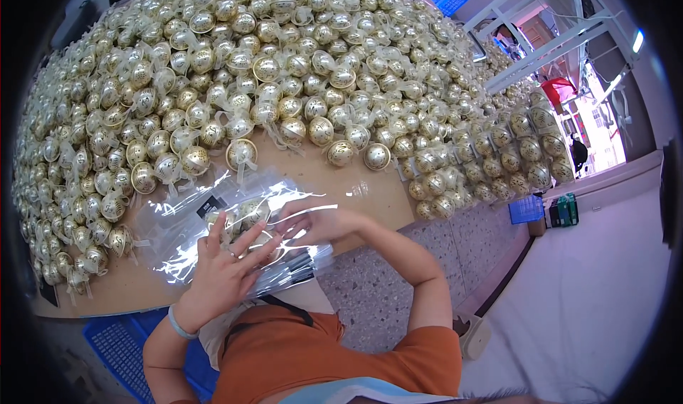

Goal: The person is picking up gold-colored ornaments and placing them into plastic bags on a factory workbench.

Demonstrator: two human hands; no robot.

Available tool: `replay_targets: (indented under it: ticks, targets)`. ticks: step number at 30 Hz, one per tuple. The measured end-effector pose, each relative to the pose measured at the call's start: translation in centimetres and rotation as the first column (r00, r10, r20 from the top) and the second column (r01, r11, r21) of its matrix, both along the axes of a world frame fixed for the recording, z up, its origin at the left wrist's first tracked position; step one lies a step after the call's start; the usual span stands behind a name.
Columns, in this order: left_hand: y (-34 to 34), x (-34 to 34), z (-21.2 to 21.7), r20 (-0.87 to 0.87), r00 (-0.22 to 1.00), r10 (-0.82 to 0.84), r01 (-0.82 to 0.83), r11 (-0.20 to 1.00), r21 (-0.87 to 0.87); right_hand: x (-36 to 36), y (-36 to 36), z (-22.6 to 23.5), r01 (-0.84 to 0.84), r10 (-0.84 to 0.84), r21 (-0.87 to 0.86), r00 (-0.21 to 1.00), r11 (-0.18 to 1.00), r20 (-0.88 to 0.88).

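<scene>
Clear plastic bags (171,222), shiny with glare, lie at the table's near edge in front of me. My left hand (229,262) rests on them, fingers spread, with a ring on one finger and a pale band at the wrist. Under the film, beside its fingertips, gold ball ornaments (252,210) show in part. My right hand (313,221) is at the right side of the same plastic, fingers bent and blurred, partly behind glare strips. Whether it grips anything cannot be seen. A loose gold ball ornament (242,153) with a ribbon sits just beyond the bags.
A large heap of gold ball ornaments (213,70) with sheer ribbons covers most of the brown table (377,198). Clear packs of ornaments (491,166) are stacked at the right edge. A blue crate (124,347) stands below the table at left. White metal framing (548,48) rises at far right.
</scene>
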State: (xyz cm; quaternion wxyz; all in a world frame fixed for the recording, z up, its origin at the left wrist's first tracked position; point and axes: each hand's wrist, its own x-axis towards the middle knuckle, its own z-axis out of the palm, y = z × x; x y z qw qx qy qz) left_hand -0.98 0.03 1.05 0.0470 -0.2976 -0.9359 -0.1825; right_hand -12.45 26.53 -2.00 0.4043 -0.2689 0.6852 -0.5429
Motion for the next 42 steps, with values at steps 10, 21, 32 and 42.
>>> replay_targets:
  ticks: [10,21,32,42]
  targets:
    - [1.3,-1.4,1.5,-0.027,0.997,-0.07,0.066,0.988,-0.142,-3.1,3.3,-2.0,0.867,0.113,0.202,0.169,0.456,-0.979]
    - [2.0,-2.5,1.4,0.024,0.995,-0.096,0.096,0.995,0.005,3.4,7.0,1.3,0.675,-0.618,-0.519,0.721,0.525,0.314]
    - [2.1,-2.8,1.8,0.087,0.994,-0.067,0.063,0.997,0.04,4.7,6.9,-0.2,0.547,-0.596,-0.259,0.784,0.796,-0.177]
    - [1.9,-3.0,1.5,0.041,0.991,-0.125,0.12,0.988,0.097,1.1,0.6,-2.7,0.569,-0.563,-0.224,0.821,0.791,0.1]
